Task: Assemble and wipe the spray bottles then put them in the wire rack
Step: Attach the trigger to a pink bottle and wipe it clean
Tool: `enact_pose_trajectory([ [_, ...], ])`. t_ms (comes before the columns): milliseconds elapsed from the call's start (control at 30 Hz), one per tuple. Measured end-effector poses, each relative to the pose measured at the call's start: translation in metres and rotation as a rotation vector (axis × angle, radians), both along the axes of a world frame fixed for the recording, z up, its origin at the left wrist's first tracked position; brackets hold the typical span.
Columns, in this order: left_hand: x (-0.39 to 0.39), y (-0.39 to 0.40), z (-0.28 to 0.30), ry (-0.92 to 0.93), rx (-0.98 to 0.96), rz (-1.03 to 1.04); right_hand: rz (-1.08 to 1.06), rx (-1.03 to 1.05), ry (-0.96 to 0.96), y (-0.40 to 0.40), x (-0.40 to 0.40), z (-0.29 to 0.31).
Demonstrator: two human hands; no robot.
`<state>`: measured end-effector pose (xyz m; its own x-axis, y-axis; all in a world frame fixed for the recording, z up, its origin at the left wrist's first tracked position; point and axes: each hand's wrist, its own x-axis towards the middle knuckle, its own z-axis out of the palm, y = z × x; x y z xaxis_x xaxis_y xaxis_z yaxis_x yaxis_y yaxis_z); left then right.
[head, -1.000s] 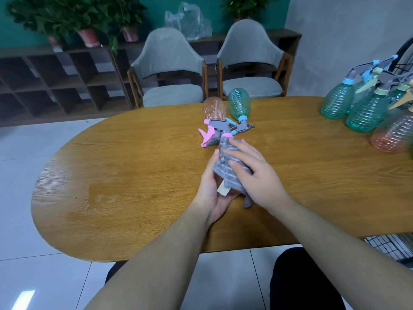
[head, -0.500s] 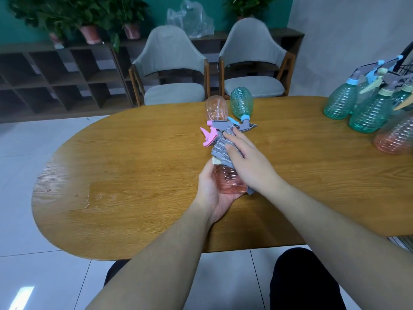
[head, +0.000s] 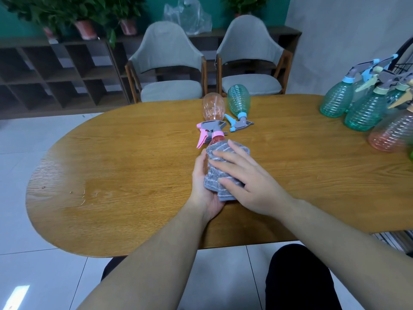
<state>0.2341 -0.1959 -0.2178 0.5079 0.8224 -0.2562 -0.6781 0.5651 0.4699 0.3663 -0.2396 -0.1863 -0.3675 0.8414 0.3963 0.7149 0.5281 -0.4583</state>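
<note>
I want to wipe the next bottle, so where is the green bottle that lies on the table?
In the head view, the green bottle lies at the table's far edge, beside the empty pink bottle on its left.

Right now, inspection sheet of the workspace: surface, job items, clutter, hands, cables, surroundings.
Surface: oval wooden table, scuffed at its left end.
Job's things: pink spray bottle wrapped in grey cloth; pink bottle and green bottle lying beyond; assembled bottles far right by wire rack.
Clutter: nothing seen.
Hands: left hand holds the wrapped bottle; right hand presses the cloth.
Cables: nothing seen.
Surroundings: two chairs, shelving, potted plants.
</note>
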Motion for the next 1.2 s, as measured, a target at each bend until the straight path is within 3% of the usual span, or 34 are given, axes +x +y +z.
enact_pose_trajectory([
  [200,-0.003,-0.001,0.002,-0.002,-0.052,0.011,0.029,0.232,0.044,-0.009,0.002,-0.017],
  [367,-0.003,-0.002,0.003,0.028,-0.023,0.013,-0.010,0.241,0.111,-0.013,-0.001,-0.018],
  [633,0.003,-0.002,0.005,0.152,0.080,0.021,-0.216,-0.044,0.353,0.004,-0.011,0.013],
  [800,0.004,-0.002,0.003,0.191,0.107,0.007,-0.356,-0.320,0.855,0.021,-0.017,0.036],
  [867,0.003,-0.001,0.001,0.176,0.104,-0.008,-0.414,-0.340,0.942,0.027,-0.019,0.042],
  [933,0.003,-0.001,0.001,0.176,0.106,-0.016,-0.421,-0.303,0.867,0.030,-0.019,0.043],
  [1067,0.003,0.001,-0.001,0.151,0.086,0.003,-0.380,-0.319,0.484,0.034,-0.018,0.034],
  [1200,0.001,0.002,-0.005,0.100,0.076,0.031,-0.305,-0.251,0.235,0.027,-0.018,0.023],
])
